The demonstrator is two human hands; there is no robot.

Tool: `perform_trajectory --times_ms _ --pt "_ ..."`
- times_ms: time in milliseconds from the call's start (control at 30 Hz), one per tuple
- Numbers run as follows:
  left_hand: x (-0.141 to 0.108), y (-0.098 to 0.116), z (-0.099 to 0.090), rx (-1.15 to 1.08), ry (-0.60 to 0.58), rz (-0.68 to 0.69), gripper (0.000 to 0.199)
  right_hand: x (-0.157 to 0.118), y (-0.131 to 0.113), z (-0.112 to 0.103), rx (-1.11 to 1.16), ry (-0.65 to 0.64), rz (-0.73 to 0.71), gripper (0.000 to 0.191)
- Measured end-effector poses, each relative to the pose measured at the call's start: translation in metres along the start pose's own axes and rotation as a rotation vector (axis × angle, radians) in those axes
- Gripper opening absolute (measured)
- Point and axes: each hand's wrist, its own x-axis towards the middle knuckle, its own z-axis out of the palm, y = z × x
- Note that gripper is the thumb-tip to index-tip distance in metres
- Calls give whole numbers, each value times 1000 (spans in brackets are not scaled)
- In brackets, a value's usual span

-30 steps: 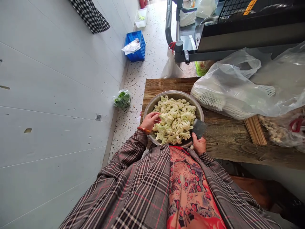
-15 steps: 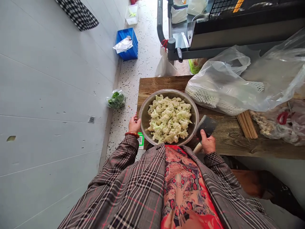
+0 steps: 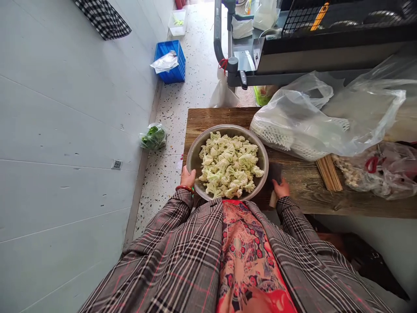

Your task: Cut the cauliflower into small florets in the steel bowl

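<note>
A wide steel bowl (image 3: pixel 191 160) heaped with cauliflower florets (image 3: pixel 228 165) stands at the left end of a wooden table (image 3: pixel 299 182), against my coat. My left hand (image 3: pixel 188 178) grips the bowl's left rim, thumb on the inside. Right of the bowl, a cleaver (image 3: pixel 275 172) with a dark blade and pale wooden handle lies close to the tabletop. My right hand (image 3: pixel 281 188) is closed at the cleaver, near where blade and handle meet. The fingers under it are partly hidden.
Clear plastic bags (image 3: pixel 293 121), wooden sticks (image 3: pixel 329 173) and another bag (image 3: pixel 384 169) lie along the table to the right. A dark metal rack (image 3: pixel 312 65) stands behind. Bagged greens (image 3: pixel 153 137) and a blue crate (image 3: pixel 171 61) are on the floor at left.
My left hand has closed on the bowl's rim. The cleaver has turned and come down flatter beside the bowl, with my right hand moving along. The view has shifted slightly.
</note>
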Motion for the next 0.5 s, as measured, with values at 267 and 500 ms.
perform_trajectory --times_ms 267,500 --pt "5 8 -8 -9 61 -18 22 -5 -39 -10 -1 56 -88 47" --pt "17 24 -11 -66 111 -4 27 6 -108 27 72 98 -147 59"
